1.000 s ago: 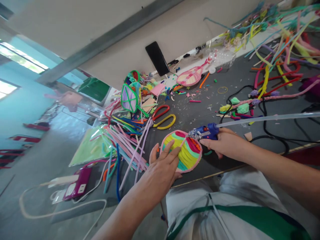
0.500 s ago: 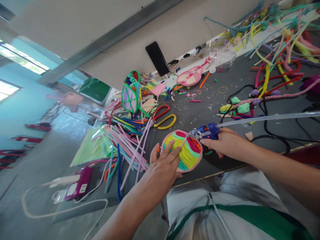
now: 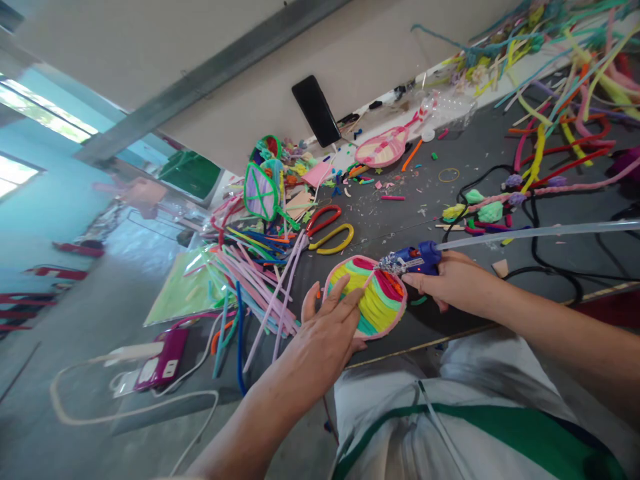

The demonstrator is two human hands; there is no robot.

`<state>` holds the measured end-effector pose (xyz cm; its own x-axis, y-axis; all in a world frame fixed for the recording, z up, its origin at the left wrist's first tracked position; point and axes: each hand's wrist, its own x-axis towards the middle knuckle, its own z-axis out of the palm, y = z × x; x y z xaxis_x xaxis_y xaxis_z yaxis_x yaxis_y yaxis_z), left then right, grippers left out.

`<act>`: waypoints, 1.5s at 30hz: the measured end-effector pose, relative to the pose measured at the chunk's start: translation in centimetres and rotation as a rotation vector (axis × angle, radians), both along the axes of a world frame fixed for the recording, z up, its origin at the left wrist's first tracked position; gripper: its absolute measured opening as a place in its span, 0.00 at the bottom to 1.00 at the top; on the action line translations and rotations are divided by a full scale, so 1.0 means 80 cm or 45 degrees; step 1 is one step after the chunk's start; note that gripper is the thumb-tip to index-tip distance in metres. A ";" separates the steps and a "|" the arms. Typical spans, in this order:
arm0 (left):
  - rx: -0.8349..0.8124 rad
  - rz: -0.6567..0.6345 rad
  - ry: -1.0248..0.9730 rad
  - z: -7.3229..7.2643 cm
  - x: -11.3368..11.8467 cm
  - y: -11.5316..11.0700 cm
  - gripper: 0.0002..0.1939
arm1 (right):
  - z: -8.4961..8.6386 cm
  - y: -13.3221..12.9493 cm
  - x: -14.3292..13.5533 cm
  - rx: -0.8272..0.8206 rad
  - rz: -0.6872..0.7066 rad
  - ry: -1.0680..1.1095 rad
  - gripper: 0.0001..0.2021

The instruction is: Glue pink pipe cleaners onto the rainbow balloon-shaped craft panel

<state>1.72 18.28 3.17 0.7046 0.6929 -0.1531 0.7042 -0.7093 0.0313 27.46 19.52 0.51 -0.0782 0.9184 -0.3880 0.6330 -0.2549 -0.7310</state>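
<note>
My right hand [image 3: 453, 283] is wrapped round a blue hot glue gun [image 3: 420, 259], a long translucent glue stick [image 3: 540, 233] sticking out of its back. The gun's nozzle, wrapped in silvery foil, points left at the upper part of a rounded craft piece [image 3: 383, 310]. That piece has yellow, green, turquoise and magenta strips inside a pink fuzzy edge. Across its left side lies my left hand [image 3: 327, 327], fingers spread and pressing it on the table. A thin pink strip [image 3: 369, 283] runs from my left fingertips toward the nozzle; contact with the nozzle is unclear.
Red-and-yellow-handled scissors [image 3: 330, 230] lie beyond the piece. Left are bundled pipe cleaners [image 3: 265, 287] and a purple power bank [image 3: 163, 360] with a white cable. A phone [image 3: 316, 112] leans at the back, near a pink craft piece [image 3: 383, 148]. Black cords [image 3: 537, 227] lie right.
The view has shifted slightly. Both hands, the glue gun and the craft piece keep nearly the same positions relative to each other.
</note>
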 end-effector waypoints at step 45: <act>0.192 0.381 -0.268 -0.018 0.009 -0.037 0.24 | 0.010 -0.012 -0.005 0.139 0.091 0.021 0.21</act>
<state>2.47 15.30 1.75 0.4735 0.8759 0.0924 0.8697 -0.4815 0.1086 27.03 18.57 1.29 -0.1503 0.9469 -0.2842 0.6341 -0.1282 -0.7625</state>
